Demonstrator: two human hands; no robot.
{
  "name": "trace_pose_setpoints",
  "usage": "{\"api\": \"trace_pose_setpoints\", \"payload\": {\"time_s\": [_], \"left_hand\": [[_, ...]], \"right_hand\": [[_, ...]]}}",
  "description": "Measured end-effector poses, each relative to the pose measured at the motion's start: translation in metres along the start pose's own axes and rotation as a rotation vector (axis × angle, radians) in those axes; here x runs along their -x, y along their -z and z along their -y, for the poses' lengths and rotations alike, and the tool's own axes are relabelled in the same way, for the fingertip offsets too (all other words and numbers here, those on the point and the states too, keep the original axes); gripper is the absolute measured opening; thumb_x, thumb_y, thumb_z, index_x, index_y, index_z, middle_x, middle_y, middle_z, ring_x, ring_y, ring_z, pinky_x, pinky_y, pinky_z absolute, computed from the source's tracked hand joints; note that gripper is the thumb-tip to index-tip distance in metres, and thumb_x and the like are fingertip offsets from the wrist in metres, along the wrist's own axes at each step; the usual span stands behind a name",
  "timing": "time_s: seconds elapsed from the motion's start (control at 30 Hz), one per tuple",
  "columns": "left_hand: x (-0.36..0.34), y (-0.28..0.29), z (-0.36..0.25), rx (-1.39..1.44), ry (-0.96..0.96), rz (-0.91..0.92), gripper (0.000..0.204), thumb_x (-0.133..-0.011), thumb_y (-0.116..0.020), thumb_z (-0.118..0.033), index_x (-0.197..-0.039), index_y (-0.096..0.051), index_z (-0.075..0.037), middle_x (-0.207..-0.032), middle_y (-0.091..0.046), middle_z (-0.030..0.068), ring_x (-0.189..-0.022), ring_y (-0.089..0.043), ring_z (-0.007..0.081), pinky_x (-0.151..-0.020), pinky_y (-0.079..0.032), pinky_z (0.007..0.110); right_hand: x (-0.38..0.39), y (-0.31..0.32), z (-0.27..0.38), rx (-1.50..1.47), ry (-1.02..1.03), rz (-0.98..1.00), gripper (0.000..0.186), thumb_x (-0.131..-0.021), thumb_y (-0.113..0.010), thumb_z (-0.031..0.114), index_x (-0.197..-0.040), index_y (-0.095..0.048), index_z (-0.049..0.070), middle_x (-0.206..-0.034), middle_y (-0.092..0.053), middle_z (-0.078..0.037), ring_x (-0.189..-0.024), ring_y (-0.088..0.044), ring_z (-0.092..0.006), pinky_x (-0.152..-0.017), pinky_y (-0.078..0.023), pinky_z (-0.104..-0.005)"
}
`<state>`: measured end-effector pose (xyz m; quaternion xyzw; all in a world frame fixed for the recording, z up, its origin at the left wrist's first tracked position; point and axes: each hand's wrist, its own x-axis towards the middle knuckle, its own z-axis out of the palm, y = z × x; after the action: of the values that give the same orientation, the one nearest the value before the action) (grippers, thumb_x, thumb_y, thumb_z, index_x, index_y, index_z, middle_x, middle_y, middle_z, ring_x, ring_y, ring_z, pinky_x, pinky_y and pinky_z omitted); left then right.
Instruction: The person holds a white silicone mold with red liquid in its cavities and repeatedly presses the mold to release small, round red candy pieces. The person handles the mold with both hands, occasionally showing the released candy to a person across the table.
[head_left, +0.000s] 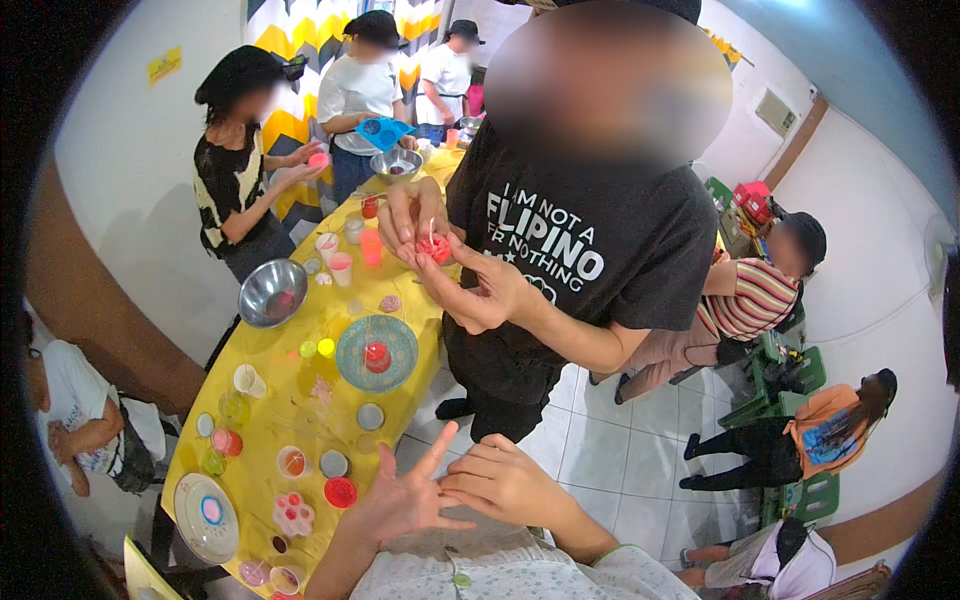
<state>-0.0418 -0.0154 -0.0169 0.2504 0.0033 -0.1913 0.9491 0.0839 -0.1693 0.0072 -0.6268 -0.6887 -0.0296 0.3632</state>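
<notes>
My left hand (pixel 408 494) is at the lower middle, its thumb, index and little fingers spread and nothing in its palm. Against it, my right hand (pixel 505 484) is curled around the left hand's middle fingers. In front of me a person in a black shirt holds a small red candle (pixel 434 248) with a white wick in both hands. On the table beside my left hand are a red flower-shaped candle (pixel 340 491), a round metal lid (pixel 334 463) and a pink flower-shaped mould (pixel 293 513).
The yellow-covered table (pixel 300 400) runs along the left. It bears a teal plate (pixel 350 345) with a red candle, a white plate (pixel 205 520), a steel bowl (pixel 273 292) and several cups. Other people stand around it; some sit on green chairs (pixel 815 495) at right.
</notes>
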Motion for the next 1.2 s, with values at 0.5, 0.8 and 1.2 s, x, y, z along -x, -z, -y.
{"api": "trace_pose_setpoints", "payload": {"time_s": [0.5,0.8,1.2], "left_hand": [[-0.006,0.010,0.004,-0.012,-0.013,-0.012,0.107,-0.061,-0.032,-0.090,-0.147,0.009,-0.040,-0.143,-0.028,0.0112,-0.134,-0.029,0.0357,-0.105,-0.024,0.059],[-0.001,0.003,-0.006,0.053,-0.134,0.082,0.097,-0.070,-0.031,-0.087,-0.147,0.008,-0.041,-0.149,-0.024,0.0141,-0.136,-0.027,0.0350,-0.107,-0.022,0.060],[0.013,-0.015,-0.019,0.005,-0.310,0.185,0.096,-0.077,-0.023,-0.085,-0.149,0.009,-0.031,-0.154,-0.009,0.0185,-0.141,-0.018,0.0308,-0.110,-0.017,0.055]], "right_hand": [[0.003,-0.004,-0.005,0.062,-0.009,0.000,0.021,-0.072,-0.071,0.014,-0.088,-0.065,0.003,-0.088,-0.063,-0.005,-0.078,-0.059,-0.0206,-0.073,-0.043,-0.0359],[-0.005,-0.009,-0.010,0.194,0.085,-0.232,0.018,-0.066,-0.071,0.016,-0.081,-0.065,0.010,-0.088,-0.064,-0.002,-0.076,-0.057,-0.0168,-0.074,-0.039,-0.0372],[-0.021,-0.018,-0.001,0.003,-0.085,-0.522,0.021,-0.062,-0.075,0.005,-0.079,-0.064,0.010,-0.081,-0.065,-0.002,-0.073,-0.057,-0.0197,-0.075,-0.034,-0.0350]]}}
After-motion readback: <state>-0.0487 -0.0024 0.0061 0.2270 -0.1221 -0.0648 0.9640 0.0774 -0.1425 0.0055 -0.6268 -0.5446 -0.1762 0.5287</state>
